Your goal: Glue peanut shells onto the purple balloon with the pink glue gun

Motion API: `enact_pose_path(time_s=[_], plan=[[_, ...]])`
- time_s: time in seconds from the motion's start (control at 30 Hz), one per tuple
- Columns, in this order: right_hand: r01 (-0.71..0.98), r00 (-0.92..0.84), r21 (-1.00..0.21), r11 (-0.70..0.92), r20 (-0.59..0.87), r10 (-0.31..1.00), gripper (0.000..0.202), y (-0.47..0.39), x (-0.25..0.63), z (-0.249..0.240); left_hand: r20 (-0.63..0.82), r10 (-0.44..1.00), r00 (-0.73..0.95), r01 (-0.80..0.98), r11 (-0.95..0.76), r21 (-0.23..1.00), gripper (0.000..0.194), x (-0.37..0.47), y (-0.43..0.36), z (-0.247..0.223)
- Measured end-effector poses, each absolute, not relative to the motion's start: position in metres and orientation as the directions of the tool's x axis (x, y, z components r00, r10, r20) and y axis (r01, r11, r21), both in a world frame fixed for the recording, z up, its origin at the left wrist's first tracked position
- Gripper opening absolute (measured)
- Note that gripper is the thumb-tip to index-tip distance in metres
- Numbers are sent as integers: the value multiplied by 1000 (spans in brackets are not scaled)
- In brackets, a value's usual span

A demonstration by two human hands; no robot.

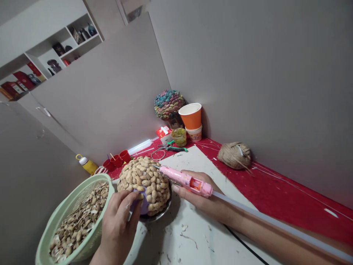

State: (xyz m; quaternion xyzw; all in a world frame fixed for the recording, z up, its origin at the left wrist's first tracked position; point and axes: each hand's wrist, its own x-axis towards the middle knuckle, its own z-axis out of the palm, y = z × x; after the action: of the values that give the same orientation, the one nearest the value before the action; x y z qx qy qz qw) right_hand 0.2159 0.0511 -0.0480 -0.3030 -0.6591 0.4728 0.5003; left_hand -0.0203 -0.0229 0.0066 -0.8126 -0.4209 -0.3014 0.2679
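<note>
A purple ball (144,207) sits in a metal bowl (158,216), mostly covered with peanuts (138,173) in their shells. My left hand (120,215) pinches a peanut (140,196) against the bare purple patch at the front. In my right hand (197,187) is a pink hot glue gun (179,177), its metal tip by the upper right of the peanut covering. A long whitish glue stick (248,210) runs out of the gun's rear along my forearm. Left of the bowl stands a green basket (44,232) of peanuts and shells.
Behind the ball are red cups (117,161), a yellow bottle (87,165), glue sticks (140,147) and green-handled pliers (176,149). An orange paper cup (191,117), a colourful covered ball (168,105) and a twine ball (235,155) stand near the walls. A black cord (245,246) crosses the white board (202,235).
</note>
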Motion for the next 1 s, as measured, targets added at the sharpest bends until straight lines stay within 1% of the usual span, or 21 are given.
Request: enact_pose_path(time_s=[0.1, 0.23, 0.33, 0.43, 0.5, 0.53, 0.57, 0.63, 0.67, 0.7, 0.73, 0.77, 0.8, 0.83, 0.9, 0.97, 1.0], plan=[[-66, -305, -921, 383, 384, 871, 23, 53, 215, -49, 685, 547, 481, 841, -508, -186, 17, -21, -24, 8], [-64, -298, -897, 437, 435, 850, 28, 54, 213, -50, 638, 577, 509, 829, -529, -182, 19, -24, -23, 8], [-78, -291, -887, 454, 456, 841, 32, 53, 212, -50, 664, 525, 532, 807, -551, -211, 23, -27, -22, 7], [-91, -292, -890, 447, 453, 842, 33, 52, 212, -49, 727, 471, 499, 795, -582, -169, 32, -29, -25, 4], [-88, -291, -896, 435, 441, 849, 32, 52, 213, -50, 770, 466, 435, 788, -611, -76, 40, -28, -33, 4], [-85, -285, -898, 431, 436, 854, 31, 52, 213, -50, 790, 480, 381, 784, -621, -1, 43, -27, -38, 4], [-86, -273, -900, 428, 434, 858, 29, 52, 214, -50, 798, 516, 311, 777, -621, 99, 43, -25, -43, 5], [-100, -249, -901, 422, 434, 866, 24, 52, 215, -50, 741, 655, 145, 726, -579, 370, 34, -18, -52, 6], [-110, -243, -904, 413, 428, 871, 22, 51, 216, -49, 658, 750, 67, 661, -527, 534, 25, -12, -56, 7], [-119, -240, -909, 400, 417, 877, 23, 50, 216, -49, 544, 839, 10, 561, -455, 692, 17, -5, -57, 7], [-124, -239, -914, 386, 405, 882, 24, 48, 217, -48, 433, 901, -32, 410, -383, 828, 12, 3, -57, 7], [-126, -237, -919, 374, 394, 888, 26, 46, 218, -47, 321, 947, -35, 228, -305, 925, 14, 11, -55, 7], [-124, -232, -921, 368, 388, 892, 28, 44, 218, -46, 197, 980, -14, 59, -196, 979, 18, 19, -52, 7], [-119, -223, -922, 368, 386, 895, 30, 41, 219, -45, 101, 995, 5, -80, -100, 992, 20, 26, -48, 8], [-89, -204, -925, 369, 379, 903, 33, 38, 219, -44, -26, 999, 40, -288, 37, 957, 24, 38, -38, 9], [-47, -178, -935, 351, 354, 918, 36, 36, 220, -44, -97, 990, 98, -407, 129, 904, 26, 46, -30, 11], [-30, -169, -939, 342, 342, 924, 38, 36, 220, -45, -118, 985, 126, -439, 162, 884, 27, 48, -27, 12]])
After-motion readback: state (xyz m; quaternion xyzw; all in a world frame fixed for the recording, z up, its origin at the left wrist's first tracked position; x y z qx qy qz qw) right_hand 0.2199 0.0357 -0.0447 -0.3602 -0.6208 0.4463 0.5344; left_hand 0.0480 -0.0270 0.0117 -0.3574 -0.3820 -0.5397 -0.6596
